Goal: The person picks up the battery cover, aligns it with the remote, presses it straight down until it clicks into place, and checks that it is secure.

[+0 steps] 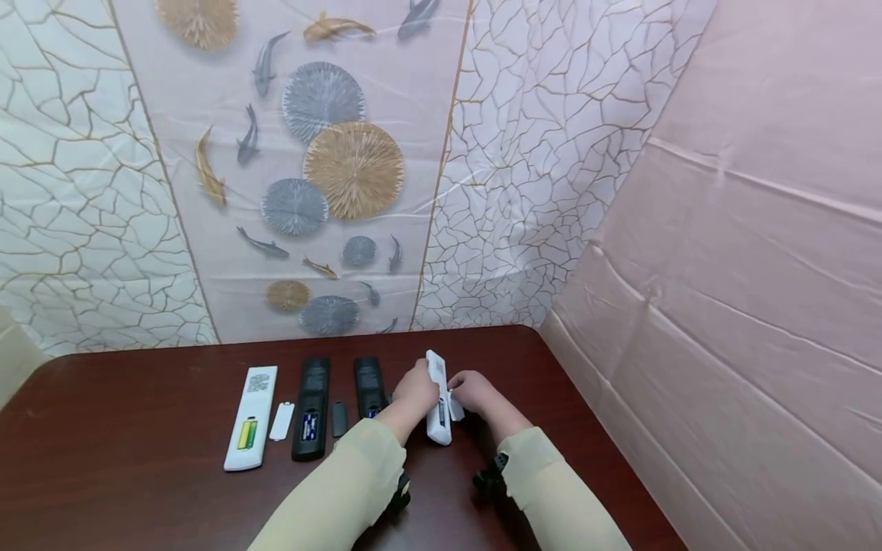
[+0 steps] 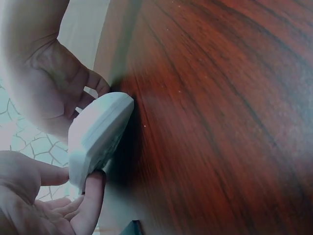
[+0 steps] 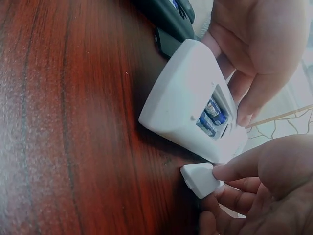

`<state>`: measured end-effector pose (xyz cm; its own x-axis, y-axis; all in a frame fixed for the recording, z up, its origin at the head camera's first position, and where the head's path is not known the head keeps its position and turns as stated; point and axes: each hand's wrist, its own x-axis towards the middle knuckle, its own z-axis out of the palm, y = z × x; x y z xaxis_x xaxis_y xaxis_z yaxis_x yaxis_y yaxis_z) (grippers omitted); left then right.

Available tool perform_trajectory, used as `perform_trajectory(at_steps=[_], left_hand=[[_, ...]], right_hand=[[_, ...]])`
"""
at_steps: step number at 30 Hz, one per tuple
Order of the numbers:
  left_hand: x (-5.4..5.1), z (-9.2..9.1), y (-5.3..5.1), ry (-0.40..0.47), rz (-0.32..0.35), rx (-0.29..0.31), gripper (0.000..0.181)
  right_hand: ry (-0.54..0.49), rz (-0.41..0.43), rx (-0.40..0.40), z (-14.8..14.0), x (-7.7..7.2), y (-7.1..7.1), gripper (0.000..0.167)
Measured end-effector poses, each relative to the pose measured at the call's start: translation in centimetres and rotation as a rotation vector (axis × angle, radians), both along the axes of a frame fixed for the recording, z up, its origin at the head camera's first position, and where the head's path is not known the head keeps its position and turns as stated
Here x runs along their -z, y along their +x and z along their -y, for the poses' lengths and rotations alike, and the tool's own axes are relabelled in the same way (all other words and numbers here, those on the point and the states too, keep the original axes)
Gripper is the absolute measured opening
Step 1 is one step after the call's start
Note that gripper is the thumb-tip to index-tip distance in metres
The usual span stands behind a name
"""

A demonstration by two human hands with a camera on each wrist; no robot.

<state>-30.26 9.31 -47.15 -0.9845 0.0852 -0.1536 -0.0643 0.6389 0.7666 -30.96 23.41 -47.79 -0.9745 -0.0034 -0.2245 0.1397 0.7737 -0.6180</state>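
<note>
A white remote control (image 1: 439,436) is gripped by its sides in my left hand (image 1: 416,394), tilted above the dark table with its back showing. In the right wrist view, two blue batteries (image 3: 213,116) lie in its uncovered compartment. Beside the remote, my right hand (image 1: 477,392) pinches a small white battery cover (image 3: 199,178) between thumb and fingers, apart from the compartment. From the left wrist view, the thumb and fingers of the left hand (image 2: 34,196) clasp the remote's edges; the cover is hidden there behind the remote.
Left of my hands lie a white remote (image 1: 237,458) with batteries exposed, its white cover (image 1: 282,421), a black remote (image 1: 315,390), a dark cover (image 1: 340,418) and another black remote (image 1: 369,379). A draped wall (image 1: 661,344) borders the table (image 1: 138,428) on the right.
</note>
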Motion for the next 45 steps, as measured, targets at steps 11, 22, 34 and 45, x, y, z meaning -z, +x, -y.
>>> perform_trajectory(at_steps=[11,22,34,45], left_hand=[[0.1,1.3,0.5,0.223,0.001,-0.055,0.058],[-0.3,2.0,1.8,0.434,0.007,-0.087,0.059],[-0.6,4.0,2.4,0.555,0.043,-0.137,0.059],[-0.9,5.3,2.6,0.594,0.013,-0.136,0.059]], right_hand=[[-0.133,0.0,0.08,-0.4,0.5,0.0,0.029],[-0.247,-0.037,0.113,-0.5,-0.2,1.0,0.029],[-0.277,-0.137,0.099,0.8,-1.7,1.9,0.025],[-0.376,-0.199,0.091,2.4,-3.7,3.2,0.022]])
